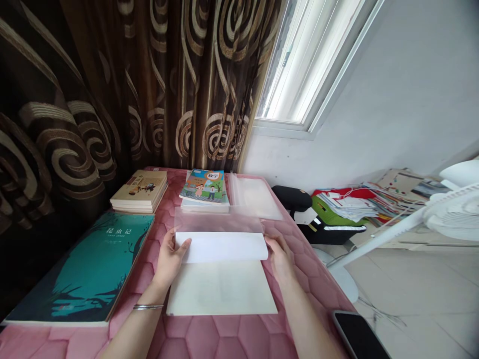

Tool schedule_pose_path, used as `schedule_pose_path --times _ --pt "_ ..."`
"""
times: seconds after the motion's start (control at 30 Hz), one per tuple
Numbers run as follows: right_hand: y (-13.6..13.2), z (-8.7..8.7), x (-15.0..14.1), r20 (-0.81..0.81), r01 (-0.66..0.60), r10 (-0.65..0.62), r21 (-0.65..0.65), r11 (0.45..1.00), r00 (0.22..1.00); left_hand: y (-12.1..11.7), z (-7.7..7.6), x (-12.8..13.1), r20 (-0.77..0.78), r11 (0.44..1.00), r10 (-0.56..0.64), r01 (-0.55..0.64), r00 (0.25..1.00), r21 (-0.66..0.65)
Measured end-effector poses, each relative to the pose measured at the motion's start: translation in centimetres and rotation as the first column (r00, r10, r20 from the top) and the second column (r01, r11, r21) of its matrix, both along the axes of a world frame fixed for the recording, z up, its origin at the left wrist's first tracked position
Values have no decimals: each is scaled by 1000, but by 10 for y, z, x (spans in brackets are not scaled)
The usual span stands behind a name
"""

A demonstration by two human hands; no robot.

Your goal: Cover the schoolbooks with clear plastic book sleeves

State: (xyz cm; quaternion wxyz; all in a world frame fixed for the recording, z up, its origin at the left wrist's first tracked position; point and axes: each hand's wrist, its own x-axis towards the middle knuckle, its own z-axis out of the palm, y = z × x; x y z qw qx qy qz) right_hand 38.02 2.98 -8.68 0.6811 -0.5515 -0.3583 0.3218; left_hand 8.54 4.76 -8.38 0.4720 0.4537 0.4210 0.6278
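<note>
A book or booklet with a pale cream page [224,289] lies flat in front of me. Across its upper part a white sheet [220,247] is folded over, its right end curling. Clear plastic film [213,219] extends beyond the sheet's far edge; how the two join is not plain. My left hand [172,254] grips the sheet's left edge, thumb on top and fingers partly hidden. At the right edge, my right hand [279,252] pinches the sheet's curled end, fingertips partly behind it.
A pink quilted surface [209,339] bears a large teal book [93,269], a stack of tan books [140,187], an illustrated textbook [205,187] and clear plastic covers [256,197]. A phone [359,334] lies at the right edge. Beyond stand a white fan [392,234] and piled papers [344,204].
</note>
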Motion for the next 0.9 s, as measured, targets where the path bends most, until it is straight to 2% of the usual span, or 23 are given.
schedule_pose_path --times 0.13,0.37,0.67,0.9 --pt "-2 4 2 -48 -118 118 -7 993 992 0 -1 0 9 1000 4 -4 1000 2" --pt "-7 10 -3 49 -211 216 -100 972 975 -1 -1 -1 -5 1000 -2 2 1000 -1" --pt "-5 16 -8 -114 -225 217 -65 972 970 -4 1 -3 -26 1000 10 -10 1000 3" --pt "-7 21 -9 -267 -310 286 -54 949 920 -4 1 -3 18 999 -31 31 999 6"
